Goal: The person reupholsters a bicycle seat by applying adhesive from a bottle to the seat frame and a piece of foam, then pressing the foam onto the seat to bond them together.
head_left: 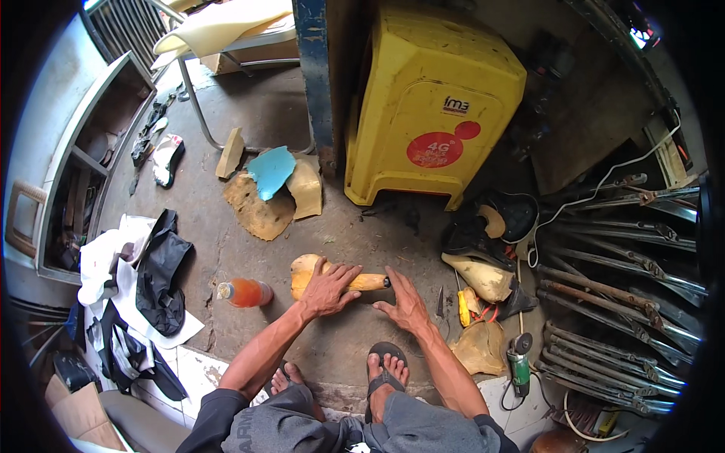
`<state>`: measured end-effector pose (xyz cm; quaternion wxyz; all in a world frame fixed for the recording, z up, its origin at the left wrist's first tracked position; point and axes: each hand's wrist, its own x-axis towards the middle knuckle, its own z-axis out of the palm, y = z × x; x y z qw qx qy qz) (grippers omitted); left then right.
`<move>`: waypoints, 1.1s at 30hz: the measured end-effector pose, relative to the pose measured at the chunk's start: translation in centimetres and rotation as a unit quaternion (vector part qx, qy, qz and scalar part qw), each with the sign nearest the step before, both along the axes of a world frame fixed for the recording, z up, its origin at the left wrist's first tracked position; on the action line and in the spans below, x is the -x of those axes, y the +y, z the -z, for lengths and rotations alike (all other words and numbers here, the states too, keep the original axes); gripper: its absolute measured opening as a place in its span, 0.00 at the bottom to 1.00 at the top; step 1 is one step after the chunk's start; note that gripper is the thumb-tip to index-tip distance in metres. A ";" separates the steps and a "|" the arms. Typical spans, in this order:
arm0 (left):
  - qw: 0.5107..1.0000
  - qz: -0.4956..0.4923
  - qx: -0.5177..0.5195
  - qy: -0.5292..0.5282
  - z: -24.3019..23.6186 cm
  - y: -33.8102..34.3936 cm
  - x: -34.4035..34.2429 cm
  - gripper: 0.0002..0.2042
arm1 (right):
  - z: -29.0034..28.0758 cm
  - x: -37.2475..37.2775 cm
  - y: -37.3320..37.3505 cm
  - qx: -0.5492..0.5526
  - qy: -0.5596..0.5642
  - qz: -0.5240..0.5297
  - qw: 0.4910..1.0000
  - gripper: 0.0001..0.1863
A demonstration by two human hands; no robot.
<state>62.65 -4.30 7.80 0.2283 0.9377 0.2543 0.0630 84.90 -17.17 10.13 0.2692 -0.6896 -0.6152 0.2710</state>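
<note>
While the person sat low at the bottom of the frame, the left hand [328, 288] lay flat with its fingers spread across a tan foam piece [317, 273] on the concrete floor [362, 234], at the centre of the frame. The pressing posture appeared to pin the piece in place. The right hand [405, 302] rested open and holding nothing, palm down, just right of the piece's narrow end, where a small dark tool tip [386, 282] showed. Whether that hand touched the tip could not be told.

An orange bottle [245, 292] lay on its side near the left forearm. Foam offcuts [273, 192] sat in the upper centre, in front of a yellow plastic stool [430, 106]. A green angle grinder [519, 368] lay at lower right beside a row of metal rods [627, 287]. Bare floor remained between the piece and the stool; the right side was crowded.
</note>
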 end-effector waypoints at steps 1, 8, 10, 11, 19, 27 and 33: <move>1.000 -0.008 -0.007 -0.015 0.1 -0.1 0.0 0.31 | -0.3 0.2 0.2 0.002 0.022 0.000 1.000 0.49; 0.997 -0.045 -0.010 -0.068 0.4 -0.1 0.2 0.27 | -1.0 0.1 1.9 -0.010 0.033 0.002 0.999 0.37; 0.996 -0.047 -0.016 -0.069 0.3 -0.3 0.2 0.27 | -0.7 -0.1 2.4 -0.046 0.039 0.001 0.998 0.32; 0.996 -0.048 -0.024 -0.072 0.3 -0.4 0.0 0.27 | -0.7 -0.3 2.7 -0.045 0.038 0.003 0.998 0.32; 0.995 -0.047 -0.029 -0.084 0.5 -0.3 -0.9 0.44 | -0.7 -0.3 4.1 -0.086 0.057 -0.043 0.994 0.25; 0.998 -0.047 0.033 -0.023 0.8 0.7 -4.0 0.29 | -2.6 0.1 3.4 -0.049 0.038 -0.053 0.997 0.31; 0.992 -0.120 0.025 0.007 2.1 1.1 -3.7 0.22 | -2.8 0.5 -0.8 -0.014 0.066 0.076 0.995 0.33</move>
